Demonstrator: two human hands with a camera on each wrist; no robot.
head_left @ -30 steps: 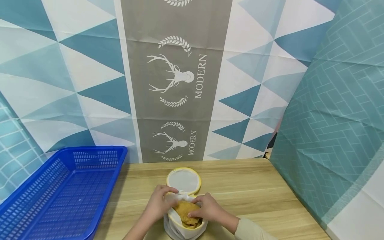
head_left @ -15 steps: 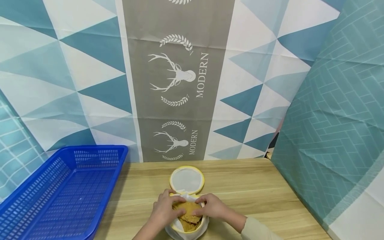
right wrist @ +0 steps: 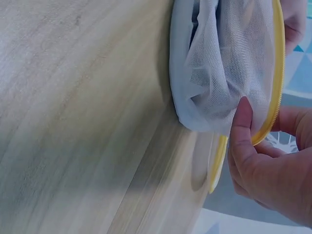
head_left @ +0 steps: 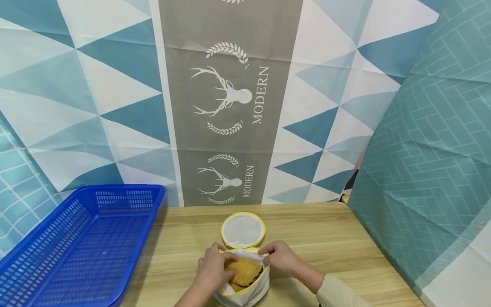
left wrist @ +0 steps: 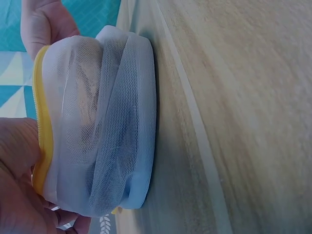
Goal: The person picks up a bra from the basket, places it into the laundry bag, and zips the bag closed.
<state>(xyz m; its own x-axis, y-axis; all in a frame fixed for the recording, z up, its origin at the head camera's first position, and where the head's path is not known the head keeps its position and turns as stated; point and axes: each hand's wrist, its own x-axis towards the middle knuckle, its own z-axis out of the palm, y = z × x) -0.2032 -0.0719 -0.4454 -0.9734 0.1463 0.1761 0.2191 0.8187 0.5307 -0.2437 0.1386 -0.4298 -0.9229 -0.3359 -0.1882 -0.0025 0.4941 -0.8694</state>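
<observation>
A white mesh laundry bag (left wrist: pixel 117 112) with a yellow zipper rim (right wrist: pixel 279 53) stands on the wooden table. Its round yellow-edged lid (head_left: pixel 243 230) is folded back behind the opening. Inside lies a mustard-brown bundle (head_left: pixel 245 271) that looks like folded cloth. My left hand (head_left: pixel 213 269) grips the bag's left rim, with the thumb inside over the cloth and fingers at the back edge. At the right rim, my right hand (head_left: pixel 281 258) pinches the mesh wall just below the zipper; in the right wrist view a fingertip presses the mesh from outside.
A large blue plastic basket (head_left: pixel 82 247) sits at the left of the table (head_left: pixel 326 243). Patterned cloth (head_left: pixel 226 106) hangs behind the table, and a teal brick-print sheet (head_left: pixel 433 170) hangs along the right side.
My right hand has left the brown cloth and moved right to the bag's rim. The left hand has stayed at the left rim. The bag appears slightly further right in view.
</observation>
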